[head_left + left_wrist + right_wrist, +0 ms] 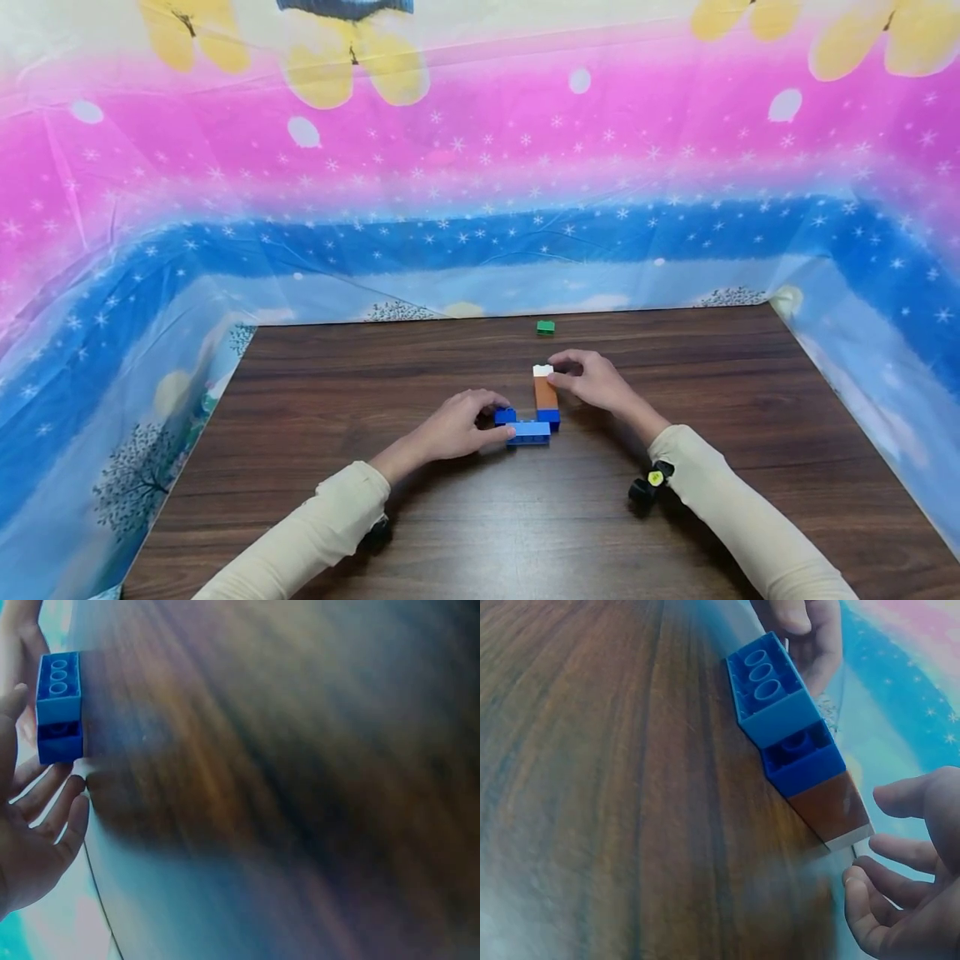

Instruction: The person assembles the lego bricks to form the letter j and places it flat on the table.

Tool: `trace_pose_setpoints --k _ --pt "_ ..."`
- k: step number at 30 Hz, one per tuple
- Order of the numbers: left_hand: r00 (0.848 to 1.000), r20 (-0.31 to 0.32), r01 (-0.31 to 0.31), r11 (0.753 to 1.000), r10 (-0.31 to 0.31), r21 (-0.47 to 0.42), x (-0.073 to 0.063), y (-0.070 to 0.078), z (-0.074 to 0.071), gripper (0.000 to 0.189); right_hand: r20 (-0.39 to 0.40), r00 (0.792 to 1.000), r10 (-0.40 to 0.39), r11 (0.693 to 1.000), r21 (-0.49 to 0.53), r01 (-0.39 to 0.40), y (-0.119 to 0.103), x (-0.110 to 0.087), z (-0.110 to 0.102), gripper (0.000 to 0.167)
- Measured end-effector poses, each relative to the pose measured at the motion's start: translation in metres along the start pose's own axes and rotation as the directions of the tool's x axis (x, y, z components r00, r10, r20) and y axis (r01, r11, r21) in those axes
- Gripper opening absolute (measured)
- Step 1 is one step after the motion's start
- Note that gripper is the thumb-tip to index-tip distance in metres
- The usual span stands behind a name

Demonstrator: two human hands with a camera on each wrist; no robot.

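An assembly of joined bricks lies on the wooden table: a light blue brick (531, 433) in front, a dark blue brick (549, 417) behind its right end, an orange section (546, 393), then a white brick (543, 371) at the far end. Another dark blue piece (504, 414) sits at the left end. My left hand (457, 425) pinches that left end, thumb by the light blue brick, fingers behind. Around the white end, my right hand (592, 382) holds thumb and fingers apart; the right wrist view shows a gap beside the thumb (900, 799). Hollow tubes show underneath the light blue brick (762, 673).
A small green brick (545, 327) stands by itself near the far edge of the brown table (360, 358). A printed pink and blue cloth (480, 167) rises behind and along both sides. Dark wrist devices (643, 492) hang under the sleeves.
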State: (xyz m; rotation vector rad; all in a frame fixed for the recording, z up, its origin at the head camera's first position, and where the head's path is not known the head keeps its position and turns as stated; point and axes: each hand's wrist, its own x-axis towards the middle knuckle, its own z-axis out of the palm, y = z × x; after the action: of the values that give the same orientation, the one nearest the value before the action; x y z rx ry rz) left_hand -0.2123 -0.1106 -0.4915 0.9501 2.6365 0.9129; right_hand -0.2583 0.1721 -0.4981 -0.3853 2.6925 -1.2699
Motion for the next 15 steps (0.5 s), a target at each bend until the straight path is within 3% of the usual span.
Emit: trace_pose_setpoints --k 5,15 --pt "1.0 -0.011 0.002 1.0 -0.002 0.027 0.0 0.002 0.004 0.061 -0.049 0.999 -0.023 0.999 -0.048 0.021 -0.002 0.005 -0.006 0.039" --pt "1.0 -0.019 -0.014 0.999 0.015 0.04 0.001 0.004 0.007 0.053 -0.149 0.986 -0.067 0.99 -0.137 0.047 0.002 0.028 -0.016 0.037"
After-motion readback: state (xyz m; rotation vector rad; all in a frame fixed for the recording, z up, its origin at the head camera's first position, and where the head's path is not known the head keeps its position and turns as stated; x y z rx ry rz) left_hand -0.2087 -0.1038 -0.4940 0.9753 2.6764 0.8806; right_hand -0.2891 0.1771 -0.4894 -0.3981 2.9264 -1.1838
